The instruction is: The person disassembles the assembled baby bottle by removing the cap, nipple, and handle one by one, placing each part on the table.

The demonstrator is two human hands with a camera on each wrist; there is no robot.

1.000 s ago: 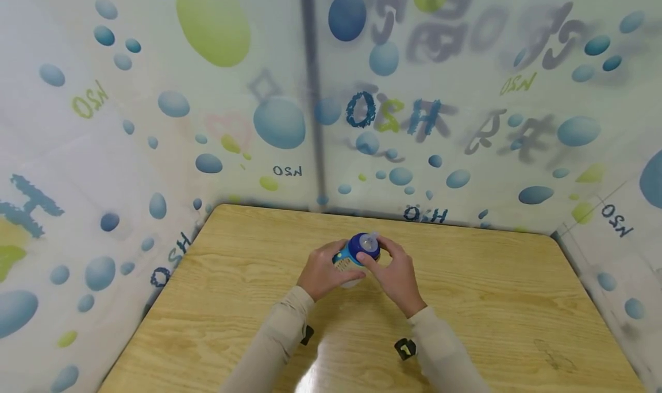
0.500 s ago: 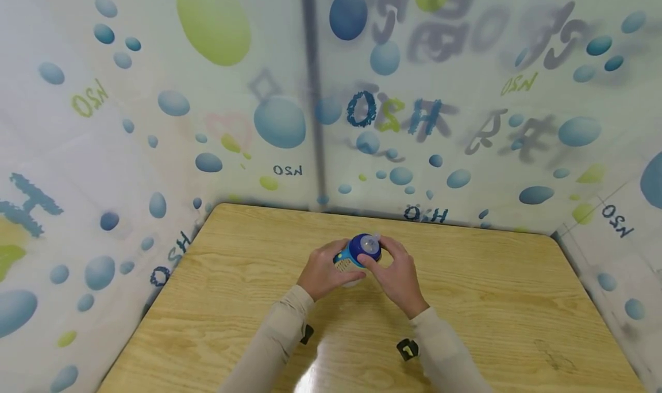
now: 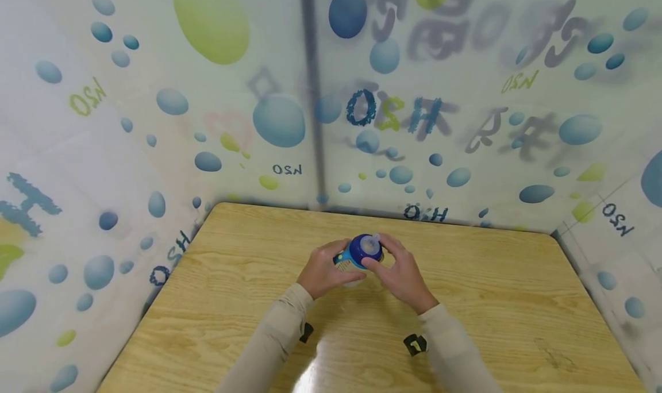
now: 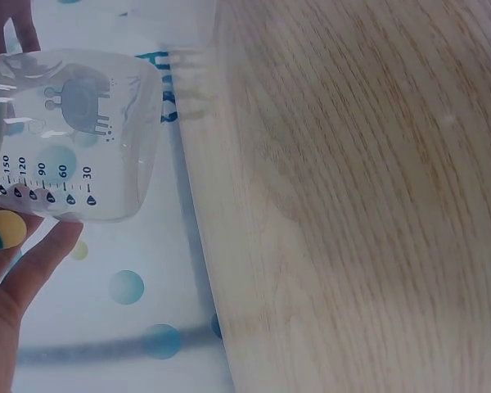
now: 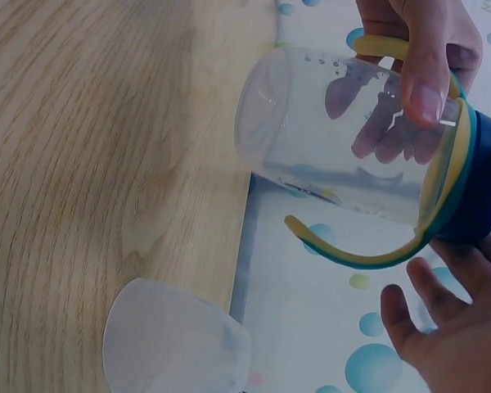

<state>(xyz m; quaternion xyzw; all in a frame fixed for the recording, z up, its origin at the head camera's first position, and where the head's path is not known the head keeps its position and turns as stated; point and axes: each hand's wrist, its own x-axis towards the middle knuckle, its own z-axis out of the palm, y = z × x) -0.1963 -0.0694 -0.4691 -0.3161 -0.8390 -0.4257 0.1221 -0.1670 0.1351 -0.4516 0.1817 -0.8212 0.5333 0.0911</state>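
Over the middle of the table a clear baby bottle (image 5: 335,131) is held tilted, its blue collar (image 3: 358,250) and soft teat uppermost. Two yellow-and-teal side handles (image 5: 364,260) curve out below the collar. My left hand (image 3: 324,271) grips the bottle's body near a handle, thumb across the near side. At the collar, my right hand (image 3: 400,272) has its thumb and a finger on opposite sides; its other fingers spread loosely in the right wrist view. Measuring marks and an animal print show on the clear wall in the left wrist view.
A translucent cup-shaped cover (image 5: 176,340) stands on the wooden table (image 3: 248,266). Pale curtains (image 3: 248,169) with printed bubbles and letters surround the table's back and sides. Black wrist-camera pieces (image 3: 415,345) sit near the sleeves.
My right hand and forearm have shifted slightly right and turned a little at the collar. The bottle's top has moved marginally right; my left hand stays almost in place.
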